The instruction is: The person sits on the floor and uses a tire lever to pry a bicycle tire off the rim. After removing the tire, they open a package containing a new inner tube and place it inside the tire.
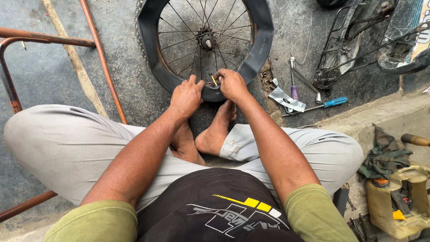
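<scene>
The bicycle wheel (206,42) lies flat on the concrete floor (130,85), directly ahead of the seated person's crossed bare feet (210,134). A black inner tube (262,40) is draped around the rim, its loop following the wheel's outline.

Left hand (186,96): rests on the near edge of the wheel, fingers curled over the tube and pressing it against the rim. It is closed on the rubber.

Right hand (232,84): sits just beside the left, also at the near edge of the wheel. Thumb and fingers pinch narrowly around the brass valve (213,81), which stands between the two hands and points inward toward the hub (206,41).

Key relation: the valve's long axis runs along a spoke line, from near rim toward hub. The right hand is the nearer one and touches the valve; the left holds the tube just to the valve's left.

To the right of the wheel lie a blue-handled screwdriver (329,103), a spanner (306,81) and a scrap of silver wrapper (286,99). Well to the right of the wheel stands a cut-open yellow jug (398,201) holding tools, with a green rag (385,157) beside it
</scene>
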